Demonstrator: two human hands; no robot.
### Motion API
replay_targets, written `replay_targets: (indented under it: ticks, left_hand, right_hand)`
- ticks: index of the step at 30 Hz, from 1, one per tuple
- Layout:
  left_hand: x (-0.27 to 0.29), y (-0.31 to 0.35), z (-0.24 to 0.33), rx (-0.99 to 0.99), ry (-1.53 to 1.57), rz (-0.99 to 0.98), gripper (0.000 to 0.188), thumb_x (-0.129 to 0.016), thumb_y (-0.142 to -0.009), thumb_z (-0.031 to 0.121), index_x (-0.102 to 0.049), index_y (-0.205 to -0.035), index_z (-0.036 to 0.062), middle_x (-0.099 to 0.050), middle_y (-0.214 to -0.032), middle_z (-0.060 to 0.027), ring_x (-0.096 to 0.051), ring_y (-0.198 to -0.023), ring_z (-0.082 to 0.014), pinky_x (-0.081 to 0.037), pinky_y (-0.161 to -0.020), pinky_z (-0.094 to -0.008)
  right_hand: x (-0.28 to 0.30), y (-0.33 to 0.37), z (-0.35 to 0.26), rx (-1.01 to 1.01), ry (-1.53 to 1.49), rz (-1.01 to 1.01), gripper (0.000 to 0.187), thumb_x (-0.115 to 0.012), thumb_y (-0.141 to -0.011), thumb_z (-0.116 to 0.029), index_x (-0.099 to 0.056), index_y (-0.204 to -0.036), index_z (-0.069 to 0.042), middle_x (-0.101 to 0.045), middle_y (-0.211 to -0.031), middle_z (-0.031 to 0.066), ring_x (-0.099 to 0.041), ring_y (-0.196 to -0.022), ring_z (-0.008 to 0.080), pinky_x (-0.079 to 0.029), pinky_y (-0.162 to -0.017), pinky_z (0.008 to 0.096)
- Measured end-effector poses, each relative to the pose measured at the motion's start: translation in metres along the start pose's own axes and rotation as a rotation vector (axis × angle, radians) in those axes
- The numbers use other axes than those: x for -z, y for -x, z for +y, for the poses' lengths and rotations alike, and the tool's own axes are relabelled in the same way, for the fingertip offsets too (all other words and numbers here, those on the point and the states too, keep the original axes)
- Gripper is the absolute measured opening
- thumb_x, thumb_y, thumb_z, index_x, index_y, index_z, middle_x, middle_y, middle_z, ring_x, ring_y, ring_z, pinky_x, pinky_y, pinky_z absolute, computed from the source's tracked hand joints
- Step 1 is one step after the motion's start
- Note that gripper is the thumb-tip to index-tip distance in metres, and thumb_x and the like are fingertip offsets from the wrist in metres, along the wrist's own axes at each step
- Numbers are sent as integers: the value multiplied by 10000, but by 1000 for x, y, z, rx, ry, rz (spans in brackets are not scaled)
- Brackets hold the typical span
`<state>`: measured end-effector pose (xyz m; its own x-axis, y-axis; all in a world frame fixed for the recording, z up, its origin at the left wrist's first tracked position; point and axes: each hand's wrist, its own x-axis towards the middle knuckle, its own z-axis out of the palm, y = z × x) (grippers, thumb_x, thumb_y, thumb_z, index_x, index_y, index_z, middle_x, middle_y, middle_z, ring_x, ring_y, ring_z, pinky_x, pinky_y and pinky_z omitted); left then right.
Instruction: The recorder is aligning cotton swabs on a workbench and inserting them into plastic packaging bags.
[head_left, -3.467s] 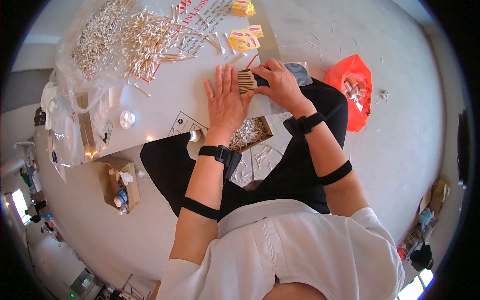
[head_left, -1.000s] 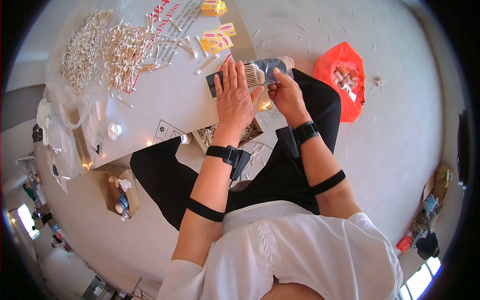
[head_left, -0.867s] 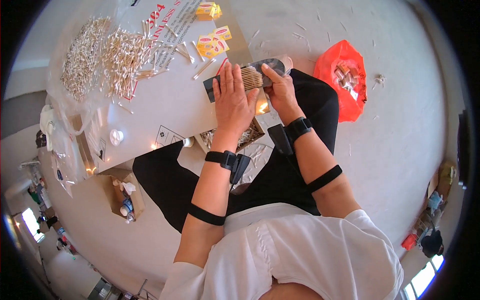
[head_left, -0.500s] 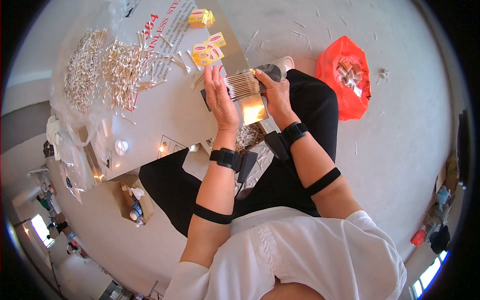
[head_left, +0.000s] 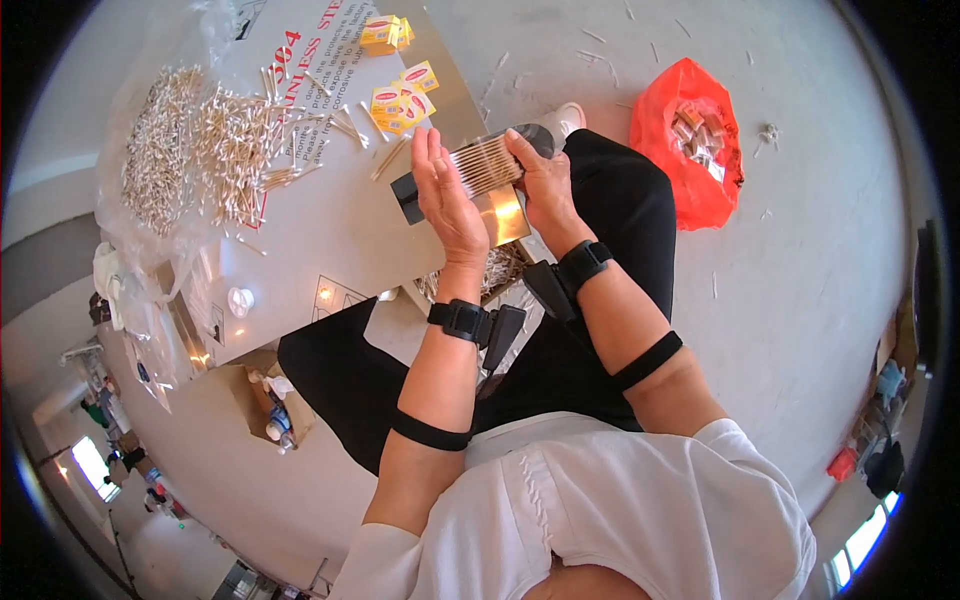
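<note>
A flat row of cotton swabs (head_left: 486,165) spans the gap between my hands at the table's near right corner. My right hand (head_left: 548,190) closes on its right end, thumb on top and the other fingers mostly hidden. Against the left end lies the palm side of my left hand (head_left: 450,205), its fingers stretched out straight. Under both hands sits a shiny metal piece (head_left: 506,214) reflecting yellow light, with a dark flat part (head_left: 407,196) showing left of my left hand. A dark rounded surface (head_left: 540,138) shows behind my right thumb.
Loose cotton swabs (head_left: 235,150) heap out of a clear plastic bag (head_left: 115,215) on the table (head_left: 330,225). Small yellow boxes (head_left: 403,100) stand near its far right edge. A red bag (head_left: 655,150) of small packs rests on the floor. An open carton (head_left: 250,405) is at lower left.
My left hand has shifted slightly right and down against the swabs. The row of swabs now slants more, its right end higher. More of the dark flat part shows at the left.
</note>
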<state>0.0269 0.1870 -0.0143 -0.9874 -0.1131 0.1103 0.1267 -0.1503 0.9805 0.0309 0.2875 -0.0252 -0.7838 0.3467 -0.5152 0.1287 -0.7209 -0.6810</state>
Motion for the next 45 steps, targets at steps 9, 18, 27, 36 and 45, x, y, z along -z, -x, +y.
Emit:
replay_targets:
  ticks: [9,18,27,36,45]
  left_hand:
    - [21,-22,9,-298,-693,-276,354,-602,-918,152,-580,-1253,40,-489,-1357,-155,-452,-1265,-326,-320,-1102,-451]
    - [15,-62,12,-331,-1040,-418,74,-704,-769,118,-693,-827,162,-588,-941,-14,-510,-1035,-291,-404,-888,-460]
    - [8,-91,24,-117,-1231,-579,20,-706,-716,173,-716,-704,185,-616,-944,-21,-510,-1038,-314,-404,-862,-490]
    - [-21,-87,35,124,-1421,-486,72,-725,-686,226,-740,-749,193,-596,-1110,-84,-460,-1147,-332,-369,-926,-504]
    - [-1,-88,27,87,-1353,-560,130,-687,-709,126,-714,-836,125,-586,-1128,-115,-469,-1141,-345,-371,-957,-498]
  right_hand:
    - [1,0,1,25,75,-15,111,-740,-850,-76,-683,-900,4,-688,-832,38,-628,-708,123,-507,-635,285]
    - [7,0,2,-23,32,1,184,-750,-821,-71,-669,-972,-7,-689,-898,43,-635,-748,135,-515,-672,289]
    - [16,27,7,-66,168,-43,227,-659,-752,40,-627,-970,-15,-666,-899,43,-629,-769,140,-506,-711,270]
    - [19,24,20,-105,244,38,235,-684,-713,17,-612,-934,-17,-627,-881,27,-577,-791,134,-464,-738,259]
    - [16,28,18,-54,253,-35,267,-719,-730,-27,-601,-970,-22,-654,-905,62,-631,-752,172,-507,-702,294]
